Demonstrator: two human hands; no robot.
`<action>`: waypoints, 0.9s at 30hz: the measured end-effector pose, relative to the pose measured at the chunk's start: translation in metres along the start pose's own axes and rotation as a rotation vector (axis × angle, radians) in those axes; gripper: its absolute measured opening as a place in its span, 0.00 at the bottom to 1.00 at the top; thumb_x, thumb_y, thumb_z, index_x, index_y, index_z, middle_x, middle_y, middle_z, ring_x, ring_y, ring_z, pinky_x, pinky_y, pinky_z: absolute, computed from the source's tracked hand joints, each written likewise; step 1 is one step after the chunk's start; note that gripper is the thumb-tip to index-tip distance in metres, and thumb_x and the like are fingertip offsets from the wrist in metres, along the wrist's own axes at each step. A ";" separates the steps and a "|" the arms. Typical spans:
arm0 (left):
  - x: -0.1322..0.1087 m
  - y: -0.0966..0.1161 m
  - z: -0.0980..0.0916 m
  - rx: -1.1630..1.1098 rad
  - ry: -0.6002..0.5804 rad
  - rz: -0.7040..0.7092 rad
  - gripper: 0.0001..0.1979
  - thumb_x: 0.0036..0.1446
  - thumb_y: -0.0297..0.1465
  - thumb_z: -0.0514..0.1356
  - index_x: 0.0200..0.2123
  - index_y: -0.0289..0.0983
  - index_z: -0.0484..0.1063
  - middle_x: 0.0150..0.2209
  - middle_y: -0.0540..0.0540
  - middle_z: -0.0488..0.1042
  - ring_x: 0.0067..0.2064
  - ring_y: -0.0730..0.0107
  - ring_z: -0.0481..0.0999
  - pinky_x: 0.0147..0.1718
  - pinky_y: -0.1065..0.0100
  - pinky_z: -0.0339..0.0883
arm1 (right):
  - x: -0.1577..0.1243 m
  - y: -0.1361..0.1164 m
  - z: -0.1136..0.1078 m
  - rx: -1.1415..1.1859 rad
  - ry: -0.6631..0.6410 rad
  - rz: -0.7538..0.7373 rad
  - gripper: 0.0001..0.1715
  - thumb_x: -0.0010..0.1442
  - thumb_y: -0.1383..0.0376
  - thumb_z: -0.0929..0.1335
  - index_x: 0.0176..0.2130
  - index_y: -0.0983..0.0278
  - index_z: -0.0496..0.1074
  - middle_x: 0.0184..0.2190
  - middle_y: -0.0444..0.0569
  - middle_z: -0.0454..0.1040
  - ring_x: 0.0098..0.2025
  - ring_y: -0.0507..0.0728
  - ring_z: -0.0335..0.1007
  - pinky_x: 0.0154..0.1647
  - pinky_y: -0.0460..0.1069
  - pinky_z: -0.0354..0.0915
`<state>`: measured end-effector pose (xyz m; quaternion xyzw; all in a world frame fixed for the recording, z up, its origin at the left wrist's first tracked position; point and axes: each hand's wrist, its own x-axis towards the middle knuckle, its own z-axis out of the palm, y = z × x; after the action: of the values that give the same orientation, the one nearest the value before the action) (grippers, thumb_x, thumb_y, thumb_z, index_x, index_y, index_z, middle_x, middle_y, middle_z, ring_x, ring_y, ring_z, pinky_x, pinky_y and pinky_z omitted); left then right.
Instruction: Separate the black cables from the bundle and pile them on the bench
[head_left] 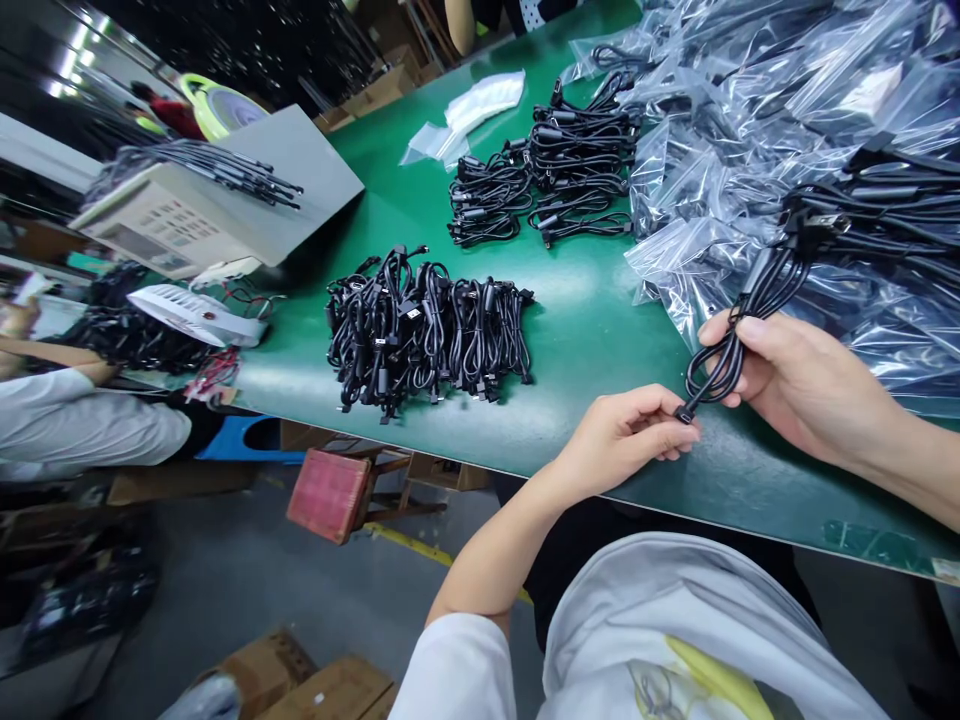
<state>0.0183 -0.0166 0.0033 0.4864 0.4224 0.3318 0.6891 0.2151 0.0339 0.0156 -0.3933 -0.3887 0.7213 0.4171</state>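
Observation:
My right hand [795, 375] is closed round a looped black cable [757, 300] that runs up to a heap of loose cables [877, 215] on plastic bags. My left hand [630, 435] pinches the plug at the cable's lower end, just above the green table [592, 330]. A row of coiled black cable bundles [427, 335] lies on the table to the left of my hands. A second group of bundles [547, 175] lies farther back.
Clear plastic bags [720, 150] cover the table's right side. Empty white bags [480, 105] lie at the back. A grey machine [217, 205] with cables on it stands at the left. Another person's sleeve [82, 425] shows at far left. A red stool [330, 495] and cardboard boxes stand below.

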 end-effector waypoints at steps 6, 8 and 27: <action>-0.001 0.001 0.001 0.021 0.008 0.008 0.19 0.58 0.46 0.69 0.34 0.36 0.74 0.30 0.49 0.77 0.30 0.77 0.74 0.34 0.71 0.70 | 0.000 -0.002 0.000 -0.001 -0.002 -0.016 0.12 0.67 0.57 0.71 0.38 0.63 0.79 0.26 0.44 0.76 0.27 0.50 0.67 0.29 0.45 0.66; -0.001 0.001 0.000 0.026 0.013 0.007 0.19 0.57 0.47 0.69 0.34 0.36 0.74 0.30 0.49 0.77 0.30 0.77 0.74 0.34 0.71 0.70 | -0.001 -0.003 0.000 -0.026 -0.003 -0.053 0.12 0.65 0.57 0.72 0.37 0.63 0.80 0.26 0.42 0.75 0.26 0.50 0.66 0.29 0.45 0.65; -0.024 0.021 -0.092 1.125 1.086 0.307 0.25 0.66 0.39 0.63 0.63 0.37 0.69 0.62 0.33 0.71 0.64 0.48 0.67 0.64 0.49 0.60 | 0.002 0.010 -0.018 -0.044 -0.073 0.101 0.03 0.59 0.63 0.72 0.36 0.56 0.80 0.30 0.47 0.68 0.32 0.57 0.63 0.38 0.55 0.63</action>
<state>-0.0757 0.0047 0.0134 0.5846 0.7314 0.3508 -0.0153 0.2280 0.0362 -0.0005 -0.3949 -0.3991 0.7467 0.3568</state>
